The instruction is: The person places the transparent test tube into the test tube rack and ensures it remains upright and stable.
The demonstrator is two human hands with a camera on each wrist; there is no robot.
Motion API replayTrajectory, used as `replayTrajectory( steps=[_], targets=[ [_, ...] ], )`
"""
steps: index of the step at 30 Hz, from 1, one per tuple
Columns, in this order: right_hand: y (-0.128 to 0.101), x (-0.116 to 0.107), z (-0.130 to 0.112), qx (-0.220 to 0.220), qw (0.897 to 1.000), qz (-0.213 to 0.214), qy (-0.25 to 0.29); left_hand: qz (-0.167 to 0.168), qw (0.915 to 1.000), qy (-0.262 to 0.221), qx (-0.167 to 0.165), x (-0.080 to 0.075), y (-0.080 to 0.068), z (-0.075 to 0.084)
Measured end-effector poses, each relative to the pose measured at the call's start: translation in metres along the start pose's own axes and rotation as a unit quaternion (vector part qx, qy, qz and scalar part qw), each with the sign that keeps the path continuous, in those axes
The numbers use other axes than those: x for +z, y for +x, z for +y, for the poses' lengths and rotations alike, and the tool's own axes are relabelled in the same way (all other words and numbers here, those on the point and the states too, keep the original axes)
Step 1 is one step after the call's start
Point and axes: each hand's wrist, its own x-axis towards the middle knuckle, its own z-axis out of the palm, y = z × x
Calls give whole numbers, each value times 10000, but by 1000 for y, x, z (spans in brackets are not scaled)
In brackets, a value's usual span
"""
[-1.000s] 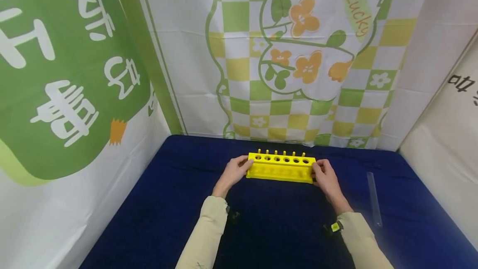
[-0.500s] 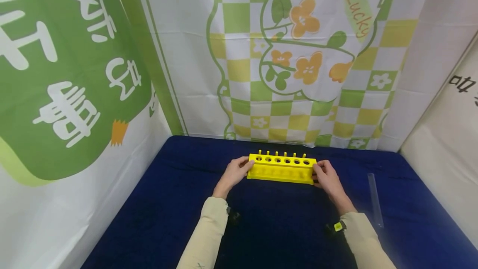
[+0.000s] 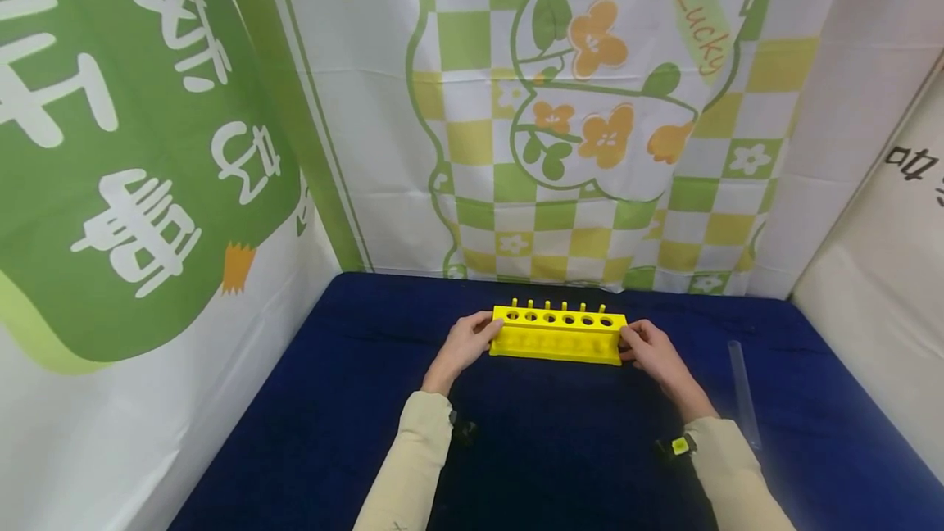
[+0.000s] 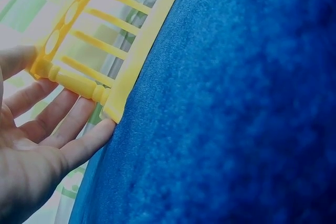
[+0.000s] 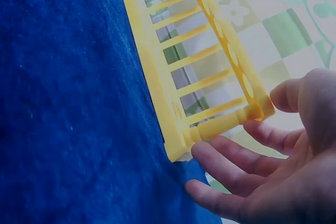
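A yellow test tube rack (image 3: 556, 344) stands upright on the blue cloth, near the far edge of the table. Round holes line its top plate, with a row of pegs behind. My left hand (image 3: 463, 344) holds the left end, thumb at the top plate and fingers against the end post (image 4: 76, 82). At the other end, my right hand (image 3: 658, 352) has its thumb at the top corner and fingertips on the post (image 5: 218, 124); its little finger is off the rack. No tube shows in the holes.
A clear test tube (image 3: 743, 392) lies on the blue cloth (image 3: 560, 449) to the right of my right hand. Printed fabric (image 3: 472, 138) hangs behind the table, and more hangs at the left and right sides.
My right wrist and forearm have shifted slightly to the right, while the fingers stay at the rack's end. The left hand and rack look almost unmoved, apart from a small view shift.
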Motion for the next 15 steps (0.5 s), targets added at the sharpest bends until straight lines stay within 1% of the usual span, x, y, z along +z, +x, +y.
replayTrajectory(
  steps=[5, 15],
  targets=[
    [-4, -6, 3, -84, 9995, -124, -280, -44, 10000, -14, 10, 0, -1, 0],
    [-10, -17, 3, -297, 9961, -102, -824, -29, 10000, -18, 38, -1, 1, -2]
  ],
)
